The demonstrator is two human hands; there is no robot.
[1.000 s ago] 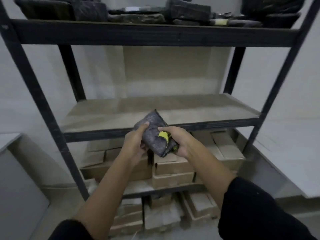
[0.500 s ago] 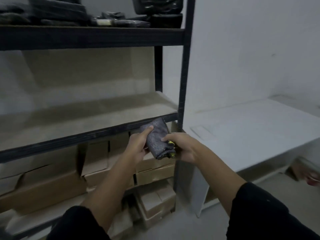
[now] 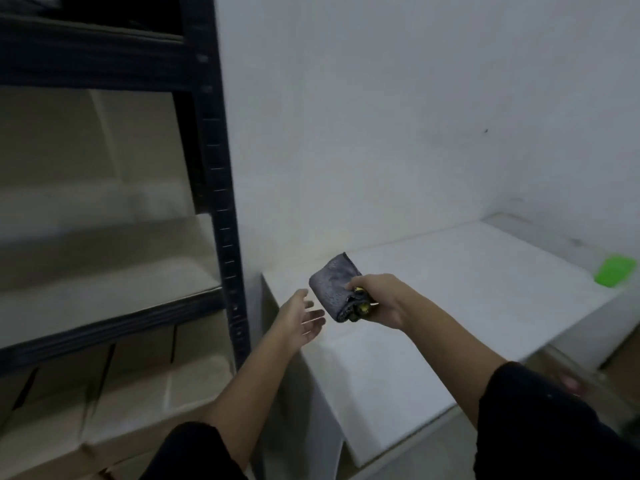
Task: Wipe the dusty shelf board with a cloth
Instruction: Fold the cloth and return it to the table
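Note:
A folded grey cloth point(image 3: 334, 285) with a yellow edge is gripped at its lower end by my right hand point(image 3: 379, 299), held above the near corner of a white table point(image 3: 485, 289). My left hand point(image 3: 303, 318) hangs just left of the cloth with its fingers spread, holding nothing and not touching the cloth. The dusty shelf board point(image 3: 104, 292) lies at the left, in a black metal rack point(image 3: 221, 202), well left of both hands.
A green flat object point(image 3: 614, 271) lies at the table's far right edge. Cardboard boxes point(image 3: 138, 386) fill the rack's lower level. A white wall stands behind the table. A dark upper shelf with dark items is at the top left.
The view has swung right, away from the rack to the white table. My left hand has let go of the cloth and opened; my right hand alone holds it.

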